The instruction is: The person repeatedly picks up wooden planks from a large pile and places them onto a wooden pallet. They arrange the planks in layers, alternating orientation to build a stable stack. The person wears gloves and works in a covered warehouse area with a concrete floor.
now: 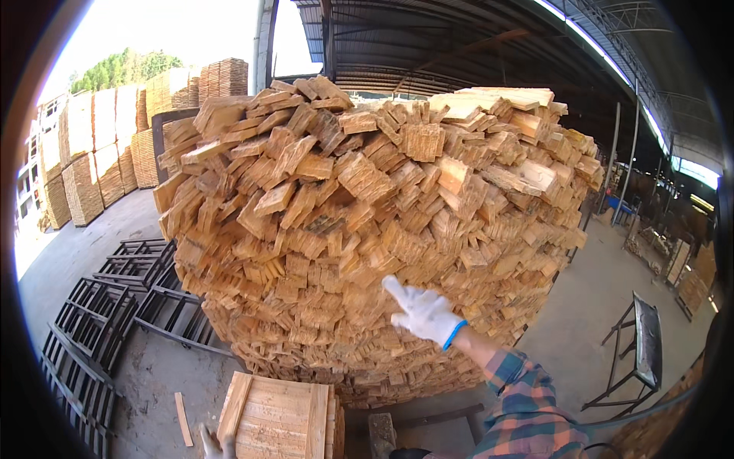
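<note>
A huge heap of short, rough wooden board pieces point(367, 180) fills the middle of the head view. My right hand point(427, 312), in a white glove with a blue cuff, reaches out in front of the heap's face. Its index finger is stretched and its thumb stands apart; nothing shows in it, and whether it touches the wood I cannot tell. Only the gloved fingers of my left hand point(217, 445) show at the lower edge, spread apart by the near left corner of a squared stack of boards point(277, 417). The rest of that hand is out of view.
Black metal frames point(95, 314) lie on the floor at left, with a loose wooden strip point(183, 419) nearer. Tall lumber stacks point(84, 183) stand at the back left. A dark metal stand point(646, 344) is at right. Below the heap lies a metal bar point(436, 417).
</note>
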`<state>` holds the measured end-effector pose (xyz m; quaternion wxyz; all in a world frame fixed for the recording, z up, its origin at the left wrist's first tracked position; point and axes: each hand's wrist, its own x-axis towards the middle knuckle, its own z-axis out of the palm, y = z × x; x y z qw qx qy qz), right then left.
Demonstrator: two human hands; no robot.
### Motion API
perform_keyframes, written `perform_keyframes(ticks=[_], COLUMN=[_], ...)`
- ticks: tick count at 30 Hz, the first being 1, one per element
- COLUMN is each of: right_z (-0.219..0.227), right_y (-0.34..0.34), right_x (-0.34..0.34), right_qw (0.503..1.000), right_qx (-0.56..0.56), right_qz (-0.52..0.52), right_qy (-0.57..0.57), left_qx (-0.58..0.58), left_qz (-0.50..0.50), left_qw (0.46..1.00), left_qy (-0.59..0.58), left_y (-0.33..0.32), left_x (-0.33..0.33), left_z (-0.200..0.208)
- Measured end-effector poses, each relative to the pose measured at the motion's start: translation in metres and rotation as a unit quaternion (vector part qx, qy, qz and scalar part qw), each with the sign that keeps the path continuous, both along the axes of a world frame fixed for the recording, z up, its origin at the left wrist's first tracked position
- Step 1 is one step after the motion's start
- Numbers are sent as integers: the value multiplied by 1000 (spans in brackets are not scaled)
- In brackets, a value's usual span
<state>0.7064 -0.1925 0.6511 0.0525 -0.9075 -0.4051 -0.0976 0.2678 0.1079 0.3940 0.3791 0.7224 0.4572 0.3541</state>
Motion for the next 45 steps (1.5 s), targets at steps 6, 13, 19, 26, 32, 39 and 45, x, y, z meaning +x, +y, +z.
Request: perform_keyframes(ticks=[6,13,19,26,32,39,45], right_z=[125,290,314,323,315,311,334], right_y=[-24,-11,-27,10,7,18,22], right_x=[92,209,281,302,326,324,312], right_qw=[939,943,931,948,970,964,965], right_qx=[165,118,163,288,207,205,214], right_qz=[25,-260,-292,-130,-125,-149,-152], right_qy=[-301,-169,-147,-43,-30,-84,-4], left_qx=[257,336,256,606,629,533,499], left_qz=[-184,-287,-224,-146,-161,-188,-197], left_qw=[941,889,929,778,749,820,842], left_qy=[-122,-116,-145,76,133,90,53], left_y=[24,-67,-94,-115,-120,-124,-125], left_x=[298,470,547,594,631,660,658], left_z=[292,472,494,504,524,552,573])
